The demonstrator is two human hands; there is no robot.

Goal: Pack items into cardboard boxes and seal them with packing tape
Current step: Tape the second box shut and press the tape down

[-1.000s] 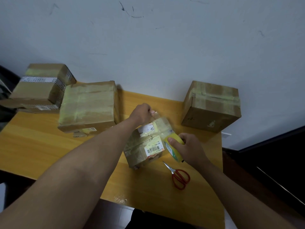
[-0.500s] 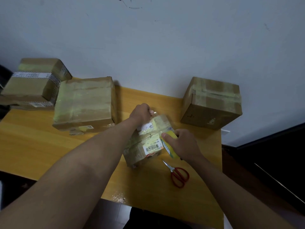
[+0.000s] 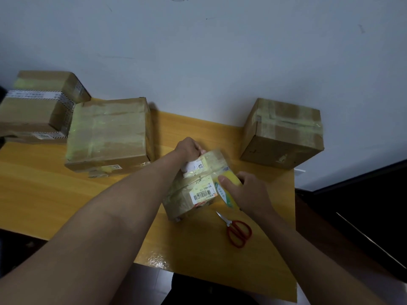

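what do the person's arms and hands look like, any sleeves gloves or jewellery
Both arms are bare along all that shows: no sleeves in view. The left hand and right hand wear no gloves, and no watch, bracelet or ring shows on either. The fingers are bare, with short nails.

We count four cardboard boxes: one small labelled box [image 3: 193, 186] in the middle, one large taped box [image 3: 110, 134], one striped-tape box [image 3: 37, 102] at far left, one box [image 3: 284, 133] at right. One tape roll [image 3: 228, 189]. One pair of red scissors [image 3: 236, 230]. One counter [image 3: 55, 194].
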